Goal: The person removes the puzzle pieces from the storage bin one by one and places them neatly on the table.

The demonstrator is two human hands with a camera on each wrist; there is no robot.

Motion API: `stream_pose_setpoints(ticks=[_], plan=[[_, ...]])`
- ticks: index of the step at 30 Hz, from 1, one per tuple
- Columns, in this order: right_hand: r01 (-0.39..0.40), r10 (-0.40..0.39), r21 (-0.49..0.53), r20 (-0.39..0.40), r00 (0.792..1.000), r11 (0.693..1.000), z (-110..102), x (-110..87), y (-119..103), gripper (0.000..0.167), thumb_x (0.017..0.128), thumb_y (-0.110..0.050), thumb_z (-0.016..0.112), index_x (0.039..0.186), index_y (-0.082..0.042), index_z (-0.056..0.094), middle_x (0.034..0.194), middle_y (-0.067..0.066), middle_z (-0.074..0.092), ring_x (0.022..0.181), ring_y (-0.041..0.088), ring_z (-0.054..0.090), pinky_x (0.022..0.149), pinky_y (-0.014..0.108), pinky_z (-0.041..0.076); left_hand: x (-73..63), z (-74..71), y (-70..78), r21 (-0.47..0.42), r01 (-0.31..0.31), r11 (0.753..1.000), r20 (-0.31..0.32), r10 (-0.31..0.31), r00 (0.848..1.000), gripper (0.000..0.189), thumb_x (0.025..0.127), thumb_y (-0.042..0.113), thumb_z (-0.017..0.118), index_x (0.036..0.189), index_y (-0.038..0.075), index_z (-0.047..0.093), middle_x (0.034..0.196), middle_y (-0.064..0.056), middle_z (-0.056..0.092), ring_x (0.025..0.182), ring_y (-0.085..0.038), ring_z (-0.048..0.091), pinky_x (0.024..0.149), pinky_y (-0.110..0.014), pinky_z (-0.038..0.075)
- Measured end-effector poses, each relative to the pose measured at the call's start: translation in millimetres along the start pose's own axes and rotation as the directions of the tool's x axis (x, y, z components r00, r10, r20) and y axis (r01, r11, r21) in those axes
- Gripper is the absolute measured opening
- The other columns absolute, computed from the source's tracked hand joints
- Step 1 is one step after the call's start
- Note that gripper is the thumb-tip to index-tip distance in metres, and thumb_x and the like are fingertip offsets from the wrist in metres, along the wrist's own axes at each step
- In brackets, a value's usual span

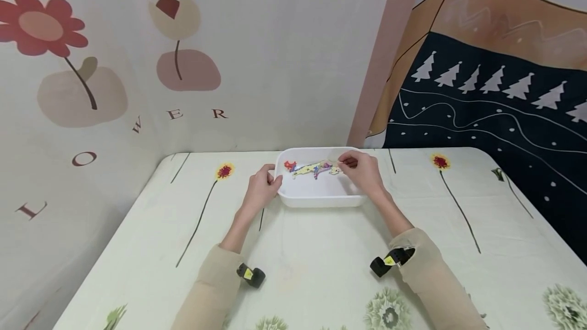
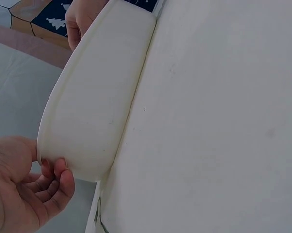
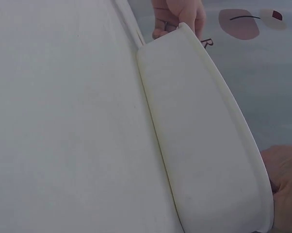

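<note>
A white plastic tray (image 1: pixel 321 201) with rounded corners stands near the table's far edge. Inside lie several small colourful pieces, among them a red one (image 1: pixel 290 166) at the left and a long pale-yellow patterned one (image 1: pixel 303 169). My left hand (image 1: pixel 262 187) grips the tray's left end, thumb at the rim and fingers curled below it outside. My right hand (image 1: pixel 363 171) reaches over the right end, thumb and fingertips drawn together beside a pale piece (image 1: pixel 336 171); I cannot tell whether they pinch it. In the right wrist view the tray wall (image 3: pixel 199 126) hides these fingertips.
A pale flower-print cloth (image 1: pixel 316 248) covers the table. Behind its far edge hangs a light curtain (image 1: pixel 284 65) with flower prints, and a dark tree-patterned cloth (image 1: pixel 486 111) hangs at the right.
</note>
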State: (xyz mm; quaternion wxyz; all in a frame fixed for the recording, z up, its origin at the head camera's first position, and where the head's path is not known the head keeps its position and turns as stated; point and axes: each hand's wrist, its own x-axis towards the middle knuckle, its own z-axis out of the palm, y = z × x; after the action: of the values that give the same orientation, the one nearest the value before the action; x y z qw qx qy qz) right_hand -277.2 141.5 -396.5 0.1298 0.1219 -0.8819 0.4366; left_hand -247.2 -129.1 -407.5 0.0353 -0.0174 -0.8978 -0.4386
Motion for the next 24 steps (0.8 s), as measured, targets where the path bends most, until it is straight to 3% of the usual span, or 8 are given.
stream_pose_setpoints(ticks=[11, 24], plan=[[0.013, -0.013, 0.04, -0.011, 1.0, 0.999, -12.2, -4.9, 4.1, 0.011, 0.092, -0.005, 0.071, 0.101, 0.0, 0.075, 0.091, 0.013, 0.075, 0.08, 0.024, 0.071, 0.07, 0.017, 0.05, -1.2, 2.0, 2.0, -0.015, 0.003, 1.0, -0.013, -0.003, 1.0, 0.045, 0.1, 0.014, 0.062, 0.141, -0.001, 0.051, 0.083, -0.009, 0.054, 0.067, -0.019, 0.052, 0.058, -0.027, 0.041], [-0.065, 0.068, 0.106, -0.031, 0.997, 0.992, -29.2, -6.3, 10.9, 0.014, 0.093, -0.007, 0.073, 0.102, 0.002, 0.072, 0.094, 0.017, 0.073, 0.079, 0.025, 0.071, 0.068, 0.014, 0.051, -2.1, 0.4, -0.1, -0.017, 0.0, 1.0, -0.004, 0.0, 1.0, 0.044, 0.101, 0.015, 0.06, 0.142, -0.001, 0.051, 0.083, -0.009, 0.055, 0.067, -0.019, 0.052, 0.059, -0.027, 0.041]])
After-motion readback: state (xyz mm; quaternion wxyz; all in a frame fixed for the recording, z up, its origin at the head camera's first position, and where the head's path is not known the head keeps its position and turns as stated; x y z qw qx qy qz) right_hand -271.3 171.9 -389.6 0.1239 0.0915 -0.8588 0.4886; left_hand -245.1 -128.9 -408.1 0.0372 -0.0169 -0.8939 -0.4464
